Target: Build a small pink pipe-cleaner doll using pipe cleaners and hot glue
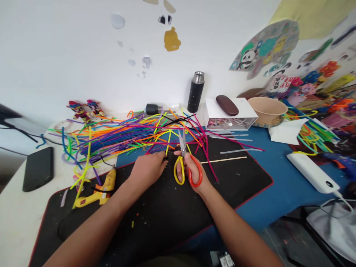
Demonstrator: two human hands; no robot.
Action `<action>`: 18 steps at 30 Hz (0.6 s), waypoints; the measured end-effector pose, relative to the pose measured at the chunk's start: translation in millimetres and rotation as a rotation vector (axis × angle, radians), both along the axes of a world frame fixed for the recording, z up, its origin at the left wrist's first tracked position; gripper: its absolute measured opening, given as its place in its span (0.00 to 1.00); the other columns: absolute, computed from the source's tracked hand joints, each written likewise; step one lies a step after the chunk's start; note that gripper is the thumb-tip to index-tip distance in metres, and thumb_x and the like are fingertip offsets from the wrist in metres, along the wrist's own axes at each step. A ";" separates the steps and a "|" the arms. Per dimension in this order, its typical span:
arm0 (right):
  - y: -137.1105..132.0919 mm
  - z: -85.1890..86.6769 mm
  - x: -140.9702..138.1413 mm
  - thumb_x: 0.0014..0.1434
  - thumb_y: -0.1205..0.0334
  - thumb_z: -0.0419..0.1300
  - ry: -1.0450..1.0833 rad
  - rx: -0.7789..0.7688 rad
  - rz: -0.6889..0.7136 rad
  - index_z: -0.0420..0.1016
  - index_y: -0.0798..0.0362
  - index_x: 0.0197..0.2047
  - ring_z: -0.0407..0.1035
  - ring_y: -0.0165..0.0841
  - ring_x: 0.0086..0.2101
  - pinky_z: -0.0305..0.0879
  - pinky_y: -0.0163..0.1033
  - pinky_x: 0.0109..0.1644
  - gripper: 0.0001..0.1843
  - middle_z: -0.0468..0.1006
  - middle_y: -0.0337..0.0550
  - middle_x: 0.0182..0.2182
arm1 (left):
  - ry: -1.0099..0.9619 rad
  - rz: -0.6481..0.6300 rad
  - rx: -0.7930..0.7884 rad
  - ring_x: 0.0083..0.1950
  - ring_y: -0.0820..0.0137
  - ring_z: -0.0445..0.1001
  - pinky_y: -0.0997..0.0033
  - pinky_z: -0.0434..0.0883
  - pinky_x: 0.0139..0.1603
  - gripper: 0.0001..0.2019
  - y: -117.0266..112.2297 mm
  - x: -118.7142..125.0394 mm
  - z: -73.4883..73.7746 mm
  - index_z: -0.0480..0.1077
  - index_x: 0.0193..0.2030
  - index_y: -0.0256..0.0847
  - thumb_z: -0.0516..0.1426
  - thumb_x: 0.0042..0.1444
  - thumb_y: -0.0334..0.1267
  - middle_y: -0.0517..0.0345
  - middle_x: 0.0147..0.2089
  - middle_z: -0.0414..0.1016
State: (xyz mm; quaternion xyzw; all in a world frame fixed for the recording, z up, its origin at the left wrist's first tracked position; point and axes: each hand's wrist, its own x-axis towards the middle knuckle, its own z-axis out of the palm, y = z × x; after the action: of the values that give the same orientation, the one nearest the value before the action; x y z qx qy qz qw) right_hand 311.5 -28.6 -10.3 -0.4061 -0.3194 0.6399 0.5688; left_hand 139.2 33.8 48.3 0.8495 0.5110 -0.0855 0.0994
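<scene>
My right hand (196,172) holds a pair of scissors (183,142), with one yellow and one red handle loop. The blades point away from me and stand slightly apart. My left hand (148,167) is closed in a pinch just left of them. A yellow pipe cleaner (168,142) runs up from its fingertips, and a small black bit shows there too. Beyond both hands lies a tangled heap of coloured pipe cleaners (116,137), with magenta ones (205,148) spread to the right.
A yellow glue gun (104,191) lies left on the black mat (167,222). Behind stand a black thermos (195,92), a white box (230,115) with a brown case (227,105) on top, and a beige bowl (267,109). A phone (38,168) and a white power strip (313,172) flank the mat.
</scene>
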 end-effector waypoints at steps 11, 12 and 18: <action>0.3 2.1 0.0 0.65 0.32 0.63 0.001 -0.021 -0.001 0.77 0.55 0.57 0.66 0.30 0.17 0.64 0.36 0.22 0.35 0.75 0.35 0.24 | 0.032 0.003 0.008 0.45 0.53 0.86 0.65 0.71 0.39 0.15 0.2 3.2 -0.7 0.77 0.54 0.43 0.51 0.72 0.43 0.43 0.46 0.87; 0.3 2.1 0.0 0.65 0.32 0.63 0.000 -0.024 0.001 0.77 0.55 0.57 0.66 0.30 0.17 0.64 0.36 0.22 0.35 0.75 0.36 0.24 | 0.036 -0.005 0.010 0.45 0.54 0.86 0.65 0.71 0.39 0.15 0.7 3.4 -0.7 0.77 0.54 0.43 0.51 0.72 0.43 0.44 0.46 0.87; 0.6 1.2 0.1 0.64 0.32 0.63 0.004 -0.036 0.002 0.77 0.55 0.58 0.67 0.30 0.17 0.64 0.35 0.22 0.35 0.75 0.36 0.24 | 0.021 -0.022 0.016 0.45 0.50 0.86 0.63 0.72 0.38 0.15 1.2 6.5 -0.7 0.77 0.55 0.41 0.51 0.72 0.40 0.42 0.46 0.87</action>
State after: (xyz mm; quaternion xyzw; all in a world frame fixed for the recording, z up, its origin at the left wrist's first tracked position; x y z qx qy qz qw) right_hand 311.7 -28.0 -9.1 -0.4146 -0.3071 0.6470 0.5614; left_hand 145.7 35.0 47.6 0.8548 0.5034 -0.0914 0.0864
